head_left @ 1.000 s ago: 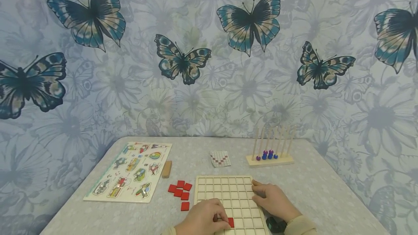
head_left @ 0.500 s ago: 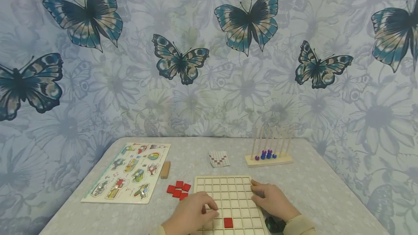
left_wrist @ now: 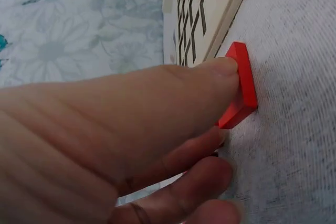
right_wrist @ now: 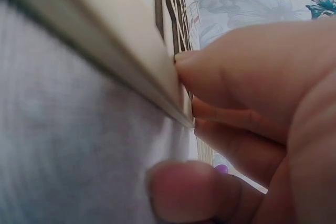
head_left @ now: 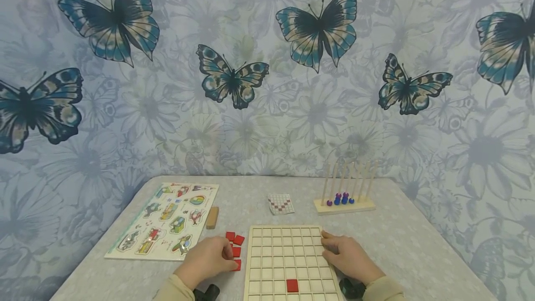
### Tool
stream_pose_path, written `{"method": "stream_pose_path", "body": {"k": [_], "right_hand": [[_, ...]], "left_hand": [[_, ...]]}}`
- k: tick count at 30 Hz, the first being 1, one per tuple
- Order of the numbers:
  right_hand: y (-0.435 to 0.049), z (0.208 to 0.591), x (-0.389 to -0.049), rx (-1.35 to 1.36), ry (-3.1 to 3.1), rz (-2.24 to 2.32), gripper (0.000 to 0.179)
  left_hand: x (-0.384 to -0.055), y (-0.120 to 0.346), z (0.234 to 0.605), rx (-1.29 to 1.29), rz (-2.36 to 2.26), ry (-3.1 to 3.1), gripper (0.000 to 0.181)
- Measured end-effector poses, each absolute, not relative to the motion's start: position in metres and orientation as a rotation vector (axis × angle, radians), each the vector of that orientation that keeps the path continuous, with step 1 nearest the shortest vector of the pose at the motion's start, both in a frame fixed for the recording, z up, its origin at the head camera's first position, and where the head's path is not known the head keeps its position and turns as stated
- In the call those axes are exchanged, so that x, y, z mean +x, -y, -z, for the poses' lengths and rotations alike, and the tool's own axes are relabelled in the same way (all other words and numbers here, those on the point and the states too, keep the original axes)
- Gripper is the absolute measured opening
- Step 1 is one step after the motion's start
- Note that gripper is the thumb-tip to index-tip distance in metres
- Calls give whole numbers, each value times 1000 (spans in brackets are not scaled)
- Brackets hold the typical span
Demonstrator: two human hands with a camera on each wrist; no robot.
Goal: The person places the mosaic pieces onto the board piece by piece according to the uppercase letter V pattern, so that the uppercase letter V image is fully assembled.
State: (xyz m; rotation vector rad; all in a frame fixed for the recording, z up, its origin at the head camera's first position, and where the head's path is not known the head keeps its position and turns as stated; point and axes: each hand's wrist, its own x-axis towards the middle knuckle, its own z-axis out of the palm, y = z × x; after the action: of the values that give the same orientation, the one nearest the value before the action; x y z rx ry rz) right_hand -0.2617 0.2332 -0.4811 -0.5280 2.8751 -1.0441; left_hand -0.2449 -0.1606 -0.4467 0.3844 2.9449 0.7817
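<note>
My left hand (head_left: 209, 259) is at the red square tiles, left of the wooden grid board (head_left: 308, 261). In the left wrist view its thumb presses on one red tile (left_wrist: 247, 74) at the table surface, with the index fingertip at the tile's lower edge. Other red tiles (head_left: 236, 251) lie just beyond, partly hidden by the hand. A single red tile (head_left: 292, 285) sits in a cell near the board's front. With the thumb on top of the rim and fingers against its side, my right hand (head_left: 351, 257) holds the board's right edge.
Behind the board lies a small pattern card (head_left: 281, 204). A peg stand with beads (head_left: 345, 206) is at back right. To the left are a wooden block (head_left: 212, 218) and a picture puzzle board (head_left: 163, 222). A patterned wall (head_left: 251, 143) rises behind the table.
My left hand has let go of the tile in the board and moved left to the loose red tiles, where it has taken hold of one. The right hand stays at the board's edge.
</note>
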Motion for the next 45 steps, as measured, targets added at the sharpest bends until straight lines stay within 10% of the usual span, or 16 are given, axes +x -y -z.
{"method": "stream_pose_path", "body": {"k": [45], "right_hand": [[-232,480,-259,-556,-2862,1056,45]], "left_hand": [[-252,134,465,614,-1582,-2544,11]]}}
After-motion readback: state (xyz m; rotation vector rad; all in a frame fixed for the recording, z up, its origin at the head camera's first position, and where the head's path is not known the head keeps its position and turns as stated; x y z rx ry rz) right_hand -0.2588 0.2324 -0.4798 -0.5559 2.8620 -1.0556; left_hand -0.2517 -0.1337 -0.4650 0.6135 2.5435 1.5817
